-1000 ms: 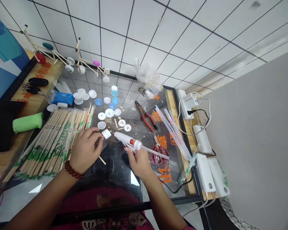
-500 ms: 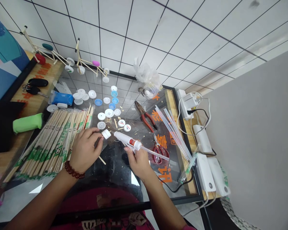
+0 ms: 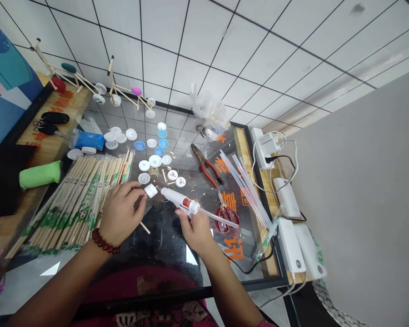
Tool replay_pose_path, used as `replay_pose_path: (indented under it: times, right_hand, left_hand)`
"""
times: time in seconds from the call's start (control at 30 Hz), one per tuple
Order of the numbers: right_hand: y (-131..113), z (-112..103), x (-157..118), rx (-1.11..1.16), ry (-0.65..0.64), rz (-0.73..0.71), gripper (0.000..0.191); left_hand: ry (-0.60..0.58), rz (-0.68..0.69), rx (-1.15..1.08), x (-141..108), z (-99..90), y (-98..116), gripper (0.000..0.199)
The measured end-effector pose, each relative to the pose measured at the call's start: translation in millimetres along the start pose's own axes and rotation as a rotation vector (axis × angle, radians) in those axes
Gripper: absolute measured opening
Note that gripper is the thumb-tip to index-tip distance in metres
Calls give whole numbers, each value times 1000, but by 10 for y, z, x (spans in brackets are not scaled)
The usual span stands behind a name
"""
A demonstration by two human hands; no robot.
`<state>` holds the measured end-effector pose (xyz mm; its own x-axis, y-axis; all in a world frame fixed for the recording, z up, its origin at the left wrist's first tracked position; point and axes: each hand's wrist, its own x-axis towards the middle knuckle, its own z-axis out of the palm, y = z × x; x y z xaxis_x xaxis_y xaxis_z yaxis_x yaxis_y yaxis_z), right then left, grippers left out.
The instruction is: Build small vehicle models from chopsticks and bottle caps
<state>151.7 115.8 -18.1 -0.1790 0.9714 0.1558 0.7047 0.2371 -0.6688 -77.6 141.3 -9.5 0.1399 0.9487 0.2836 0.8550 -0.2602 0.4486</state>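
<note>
My left hand [image 3: 122, 206] pinches a white piece that looks like two bottle caps [image 3: 151, 190] set face to face, with a thin stick end at its left side. In my right hand [image 3: 197, 230] is a white hot glue gun [image 3: 175, 198] with a clear glue stick [image 3: 221, 218] sticking out of its back. Its nozzle points left, right beside the caps; whether it touches them I cannot tell. Below the caps, a short wooden stick [image 3: 145, 227] lies on the dark glass table.
Bagged chopsticks [image 3: 68, 204] lie at left. Loose bottle caps [image 3: 155, 161] spread across the middle. Pliers [image 3: 207, 168], red-handled scissors [image 3: 227, 218] and spare glue sticks [image 3: 245, 188] lie at right, near power strips [image 3: 288, 197]. Small stick models [image 3: 129, 88] stand at the back.
The glue gun has shifted very slightly left with my right hand around it. My left hand and the caps look the same as before.
</note>
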Motion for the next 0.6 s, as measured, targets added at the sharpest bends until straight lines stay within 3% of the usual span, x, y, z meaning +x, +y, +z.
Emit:
replay_pose_path:
  times: [0.4,0.6]
  right_hand:
    - [-2,-68,-6,26,-51,33,38]
    - [28,-52,-9,81,20,43,34]
  left_hand:
    - [6,8,8,-7,6,-5,18]
    - [21,31,21,-13,25,-24,20]
